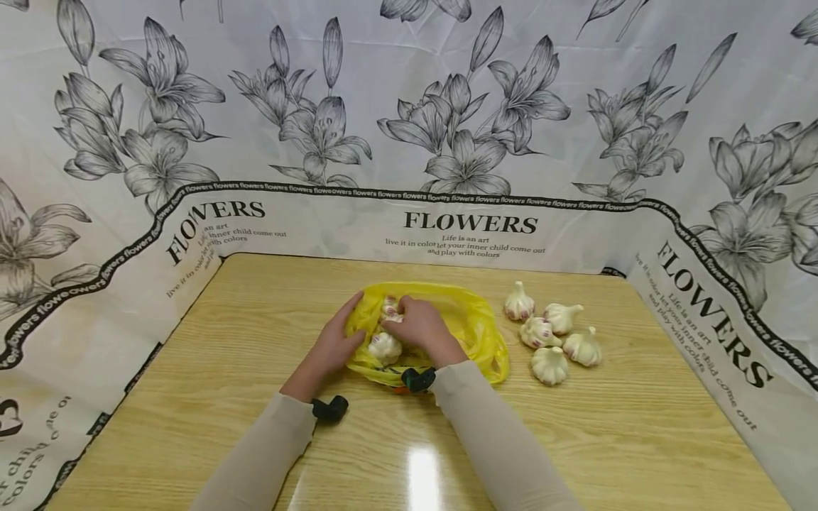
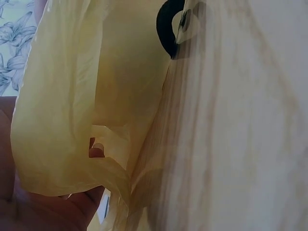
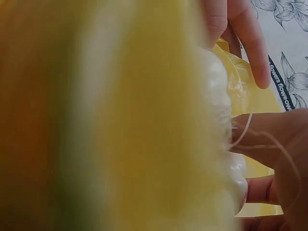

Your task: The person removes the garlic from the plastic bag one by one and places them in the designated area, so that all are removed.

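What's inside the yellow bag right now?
Garlic bulbs show in the left part of the yellow bag, the right hand touching one. Anything beneath those bulbs or under that hand is hidden.

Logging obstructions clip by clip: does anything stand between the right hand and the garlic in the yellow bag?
Nothing visible does: the right hand reaches into the open yellow bag, its fingers at the garlic.
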